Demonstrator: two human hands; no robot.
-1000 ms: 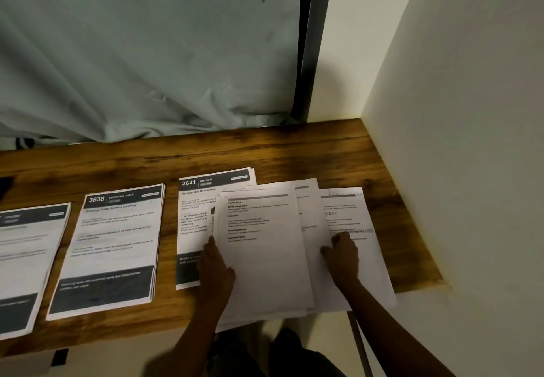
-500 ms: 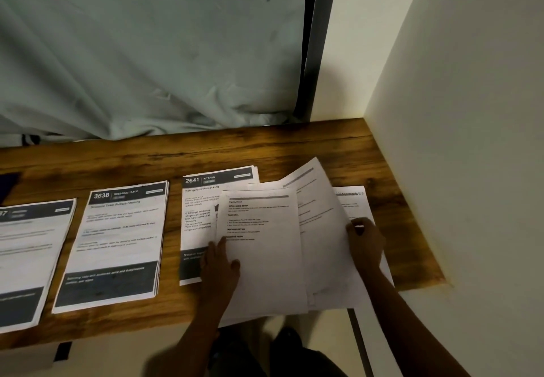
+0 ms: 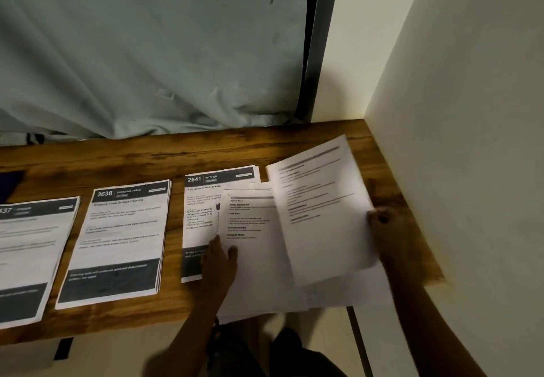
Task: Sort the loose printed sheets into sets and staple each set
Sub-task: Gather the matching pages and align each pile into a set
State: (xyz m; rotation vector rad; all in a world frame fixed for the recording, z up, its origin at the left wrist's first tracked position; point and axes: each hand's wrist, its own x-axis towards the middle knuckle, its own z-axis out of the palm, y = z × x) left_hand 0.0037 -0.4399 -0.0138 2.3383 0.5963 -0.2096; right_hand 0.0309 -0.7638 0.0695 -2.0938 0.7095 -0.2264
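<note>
Wooden table [image 3: 147, 159], set against a pale wall [image 3: 456, 141], grey cloth [image 3: 147, 53] hanging behind. 3 sorted stacks in a row: partly cropped stack [image 3: 26, 259] at far left; stack headed 3638 [image 3: 117, 241]; stack headed 2641 [image 3: 200, 200], its right part overlapped by the loose sheets [image 3: 256, 273], which overhang the near table edge. Left hand [image 3: 219, 262]: fingers extended, resting flat on the loose sheets' left edge. Right hand [image 3: 385, 223]: pinching the right edge of 1 raised sheet [image 3: 321, 214], tilted above the loose sheets.
</note>
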